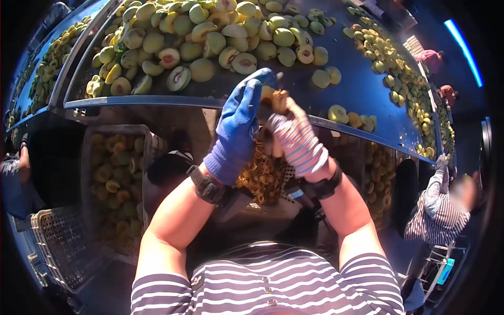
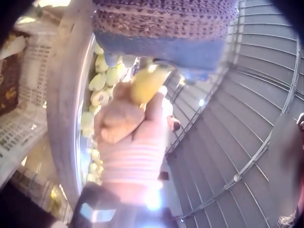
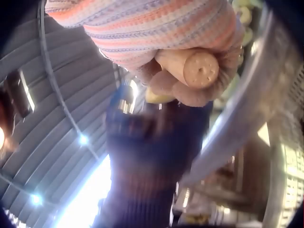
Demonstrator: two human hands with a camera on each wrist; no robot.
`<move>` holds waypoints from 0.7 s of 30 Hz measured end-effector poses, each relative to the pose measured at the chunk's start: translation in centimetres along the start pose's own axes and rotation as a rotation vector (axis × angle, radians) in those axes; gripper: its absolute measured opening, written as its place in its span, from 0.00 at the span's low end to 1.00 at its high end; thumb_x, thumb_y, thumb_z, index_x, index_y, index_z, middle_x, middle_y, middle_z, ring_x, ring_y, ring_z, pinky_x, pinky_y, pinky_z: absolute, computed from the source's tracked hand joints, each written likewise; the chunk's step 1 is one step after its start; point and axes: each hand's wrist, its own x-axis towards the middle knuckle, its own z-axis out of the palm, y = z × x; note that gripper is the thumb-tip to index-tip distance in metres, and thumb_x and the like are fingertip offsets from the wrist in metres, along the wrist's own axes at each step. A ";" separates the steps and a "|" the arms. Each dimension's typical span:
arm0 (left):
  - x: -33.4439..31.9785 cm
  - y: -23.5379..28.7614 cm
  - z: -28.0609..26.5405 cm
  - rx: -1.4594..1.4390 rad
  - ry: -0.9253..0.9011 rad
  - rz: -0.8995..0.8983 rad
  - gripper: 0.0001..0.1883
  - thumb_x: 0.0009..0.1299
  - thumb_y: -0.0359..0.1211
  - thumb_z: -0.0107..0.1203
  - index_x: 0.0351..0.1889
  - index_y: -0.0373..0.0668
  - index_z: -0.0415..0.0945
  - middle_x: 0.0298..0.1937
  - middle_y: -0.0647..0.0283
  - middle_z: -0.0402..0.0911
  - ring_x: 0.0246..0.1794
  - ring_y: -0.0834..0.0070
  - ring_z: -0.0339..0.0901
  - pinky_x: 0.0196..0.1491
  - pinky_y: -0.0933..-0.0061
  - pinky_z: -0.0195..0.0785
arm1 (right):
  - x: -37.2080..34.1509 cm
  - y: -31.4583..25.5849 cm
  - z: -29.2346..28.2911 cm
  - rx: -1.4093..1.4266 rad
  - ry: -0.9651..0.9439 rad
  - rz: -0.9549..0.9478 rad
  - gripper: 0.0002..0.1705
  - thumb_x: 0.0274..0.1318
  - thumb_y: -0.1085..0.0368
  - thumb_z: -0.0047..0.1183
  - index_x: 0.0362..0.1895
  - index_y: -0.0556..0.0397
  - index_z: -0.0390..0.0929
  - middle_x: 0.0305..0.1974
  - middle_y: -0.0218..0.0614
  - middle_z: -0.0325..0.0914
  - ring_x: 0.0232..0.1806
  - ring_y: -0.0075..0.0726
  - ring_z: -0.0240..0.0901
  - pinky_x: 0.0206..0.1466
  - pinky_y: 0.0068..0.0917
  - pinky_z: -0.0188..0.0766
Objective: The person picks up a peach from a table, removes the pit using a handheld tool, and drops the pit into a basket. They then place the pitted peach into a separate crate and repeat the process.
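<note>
Left hand (image 1: pixel 236 128): a fruit (image 1: pixel 267 94) is held by the table's (image 1: pixel 315 100) near edge.
Right hand (image 1: pixel 300 140): a handle (image 3: pixel 202 70) is gripped.
Done: bits (image 1: pixel 260 181) are piled below.
To do: a big heap (image 1: pixel 205 39), it seems.

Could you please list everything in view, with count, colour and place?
Tables: at least two, bluish grey, ahead and left
Crates: several, grey to off-white, under and beside the tables
Fruit: many, green to yellow, on the tables, in crates
Fruit piece: one, yellow, between left hand and right hand
Handle: one, tan, in the right hand
Scraps: many, brown, below the hands
Roof: one, grey, overhead
Bright strip: one, blue, upper right
Other people: at least three, varied clothing, left and right
Wristbands: two, black, one per wrist
Top: one, dark-and-white striped, lower head view
Left hand: one, blue glove, ahead
Right hand: one, striped glove, ahead
</note>
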 end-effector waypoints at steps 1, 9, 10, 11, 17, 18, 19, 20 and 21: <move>-0.4 0.0 -0.3 0.164 -0.018 0.079 0.18 0.81 0.33 0.44 0.63 0.32 0.72 0.58 0.57 0.80 0.57 0.72 0.78 0.62 0.72 0.69 | -1.2 0.6 0.4 -0.065 -0.012 0.000 0.19 0.61 0.61 0.64 0.52 0.52 0.75 0.40 0.30 0.80 0.34 0.28 0.78 0.35 0.26 0.74; -1.3 1.3 0.8 0.539 -0.132 0.253 0.15 0.83 0.31 0.39 0.57 0.31 0.73 0.49 0.55 0.85 0.47 0.71 0.83 0.54 0.71 0.76 | -6.1 0.0 -2.2 -0.999 0.027 -0.043 0.28 0.54 0.59 0.68 0.54 0.57 0.73 0.39 0.49 0.83 0.41 0.56 0.81 0.45 0.41 0.78; -1.2 0.9 1.0 0.422 -0.159 0.200 0.15 0.84 0.32 0.38 0.57 0.31 0.73 0.49 0.55 0.84 0.47 0.72 0.83 0.54 0.72 0.76 | -6.0 0.2 -2.3 -1.017 0.064 -0.057 0.27 0.54 0.58 0.68 0.54 0.57 0.74 0.38 0.50 0.83 0.41 0.60 0.81 0.45 0.43 0.78; -1.0 0.7 1.2 0.431 -0.176 0.185 0.16 0.84 0.32 0.38 0.56 0.31 0.74 0.48 0.56 0.84 0.47 0.72 0.83 0.54 0.72 0.76 | -5.8 0.1 -2.4 -1.035 0.052 -0.056 0.28 0.55 0.54 0.66 0.54 0.57 0.74 0.37 0.51 0.83 0.41 0.60 0.81 0.45 0.44 0.78; -0.2 -1.3 1.6 0.398 -0.107 0.151 0.21 0.85 0.37 0.35 0.50 0.31 0.78 0.47 0.56 0.84 0.45 0.74 0.82 0.53 0.73 0.75 | -4.6 -0.2 -2.5 -1.003 0.056 -0.041 0.25 0.55 0.56 0.66 0.54 0.54 0.75 0.38 0.50 0.83 0.42 0.61 0.81 0.45 0.44 0.78; -0.4 -0.8 2.4 0.283 -0.068 0.067 0.22 0.85 0.38 0.36 0.50 0.31 0.79 0.47 0.57 0.84 0.44 0.74 0.82 0.53 0.72 0.75 | -4.5 -0.1 -2.5 -0.993 0.058 -0.026 0.25 0.55 0.56 0.66 0.53 0.53 0.76 0.39 0.51 0.83 0.42 0.61 0.81 0.46 0.44 0.78; -0.3 -0.9 2.6 0.273 -0.051 0.043 0.22 0.85 0.39 0.36 0.50 0.31 0.79 0.47 0.57 0.84 0.44 0.74 0.82 0.53 0.72 0.75 | -4.3 -0.1 -2.5 -0.984 0.062 -0.012 0.24 0.56 0.56 0.65 0.53 0.53 0.76 0.39 0.51 0.83 0.43 0.61 0.81 0.46 0.44 0.78; -0.2 -1.0 2.8 0.262 -0.033 0.019 0.23 0.85 0.40 0.36 0.50 0.31 0.79 0.46 0.57 0.84 0.44 0.74 0.82 0.52 0.72 0.75 | -4.1 0.0 -2.5 -0.976 0.067 0.001 0.24 0.56 0.56 0.65 0.53 0.53 0.76 0.39 0.51 0.83 0.43 0.61 0.81 0.47 0.45 0.78; -0.1 -1.3 2.6 0.354 -0.038 0.054 0.23 0.85 0.41 0.37 0.50 0.31 0.79 0.46 0.57 0.85 0.43 0.74 0.82 0.52 0.72 0.75 | -4.0 0.2 -2.6 -0.992 0.054 0.034 0.23 0.57 0.56 0.64 0.53 0.53 0.76 0.39 0.51 0.83 0.43 0.61 0.80 0.47 0.45 0.78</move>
